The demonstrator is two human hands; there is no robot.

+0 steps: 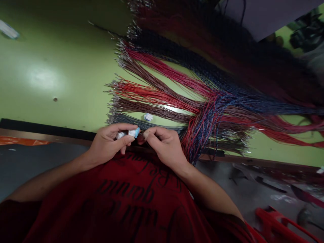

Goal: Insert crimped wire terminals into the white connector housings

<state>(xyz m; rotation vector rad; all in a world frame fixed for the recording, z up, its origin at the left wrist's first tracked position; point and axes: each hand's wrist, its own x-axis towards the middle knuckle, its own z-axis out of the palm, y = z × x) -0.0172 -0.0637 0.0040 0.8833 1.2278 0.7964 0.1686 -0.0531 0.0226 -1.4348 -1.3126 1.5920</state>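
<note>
Between the thumb and fingers of my left hand (110, 141) is a small white and light-blue plastic connector (133, 132). A second whitish piece (120, 135) rests inside the curled fingers of that hand, partly hidden. My right hand (164, 143) is closed in a pinch just right of the connector, on what looks like the thin dark end of a wire (141, 135); the fingers cover most of it. Just beyond my hands, a bundle of grey wires (154, 125) with metal terminals lies on the green table (76, 84). A white and blue connector (148, 116) sits among the bundles.
Bundles of red wires (157, 96), brown wires (152, 109) and dark blue wires (227, 89) spread across the table, crossing at the right. A white object (8, 29) lies far left. The table's dark front edge (48, 129) runs before me. A red plastic stool (275, 222) stands lower right.
</note>
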